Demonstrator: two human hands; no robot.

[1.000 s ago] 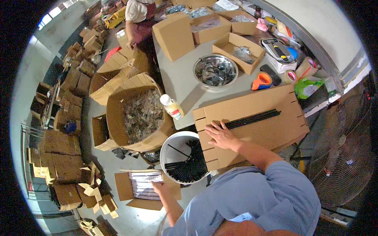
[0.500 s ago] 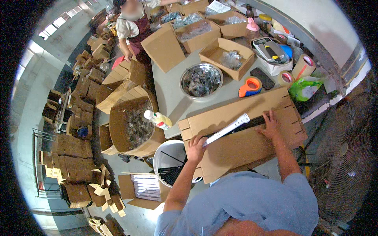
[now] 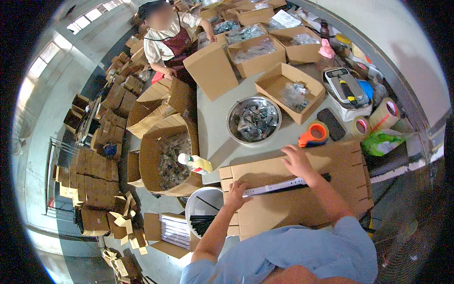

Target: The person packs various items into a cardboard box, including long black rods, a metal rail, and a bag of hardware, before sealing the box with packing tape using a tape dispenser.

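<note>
A flat folded cardboard carton (image 3: 279, 215) lies across the near part of the table. Along its middle rests a long white rail (image 3: 272, 187) with holes, and dark strip-like pieces (image 3: 325, 177) show beside and beneath it. My left hand (image 3: 236, 195) grips the rail's left end, fingers and thumb closed around it. My right hand (image 3: 298, 163) is off the rail, open with fingers spread, above the carton's far half. Beyond it lie an orange and blue tape dispenser (image 3: 314, 134) and a steel bowl (image 3: 254, 120) of small dark bagged parts.
Left of the carton are a white bucket (image 3: 191, 207) with black rods, a bottle (image 3: 201, 164) and a big open box (image 3: 150, 179). Farther back stand a shallow box (image 3: 309, 113), a scale (image 3: 347, 85) and a phone (image 3: 331, 124). Across the table a person (image 3: 170, 45) handles cardboard.
The white rail has gone from slanting upward to lying nearly flat along the carton. My right hand has left the carton's right side and moved up and left. The view has shifted.
</note>
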